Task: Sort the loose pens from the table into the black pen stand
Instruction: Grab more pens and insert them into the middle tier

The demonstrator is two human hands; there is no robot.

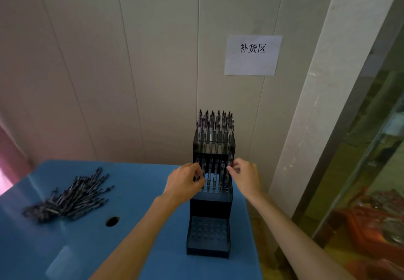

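Note:
A black stepped pen stand (209,205) stands on the blue table (135,214) against the wall. Its top tier is full of upright pens (215,131). The middle tier holds a partial row of pens (213,174). The bottom tier (207,233) shows only bare holes. My left hand (185,183) curls its fingers around a pen at the left end of the middle tier. At the right end of that tier, my right hand (244,174) pinches another pen. A heap of loose pens (70,198) lies on the table's left side.
The table has a round hole (112,221) in front of the pen heap. A paper sign (252,55) hangs on the panelled wall behind the stand. To the right stand a white pillar (310,104) and a glass pane with red things behind it.

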